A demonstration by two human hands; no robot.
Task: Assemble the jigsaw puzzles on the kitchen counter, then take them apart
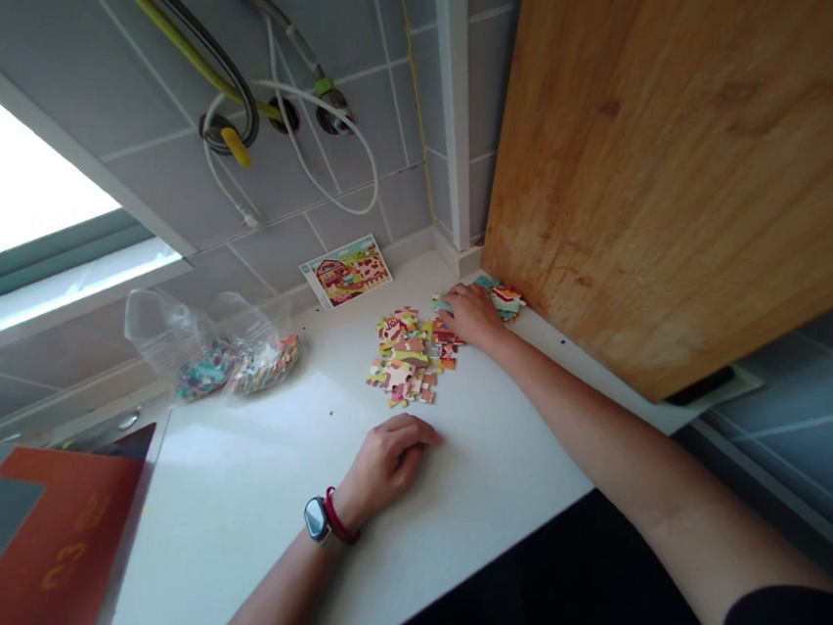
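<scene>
A loose pile of puzzle pieces [403, 356] lies in the middle of the white table [223, 490]. My right hand [469, 313] reaches to the far right of it, fingers spread and resting on pieces; more teal and red pieces [507, 300] lie just beyond it. Nearer to me, my left hand [395, 458] rests on the table below the pile, its fingers curled with nothing visible in them. That wrist wears a watch and a red band. A farm picture card [347, 271] leans at the wall behind the pile.
Clear plastic bags [239, 359] with puzzle pieces sit at the left by the wall. A large wooden board [680, 181] stands at the right. An orange and grey box [49, 533] is at the lower left. Hoses and a white cable [372, 166] hang above.
</scene>
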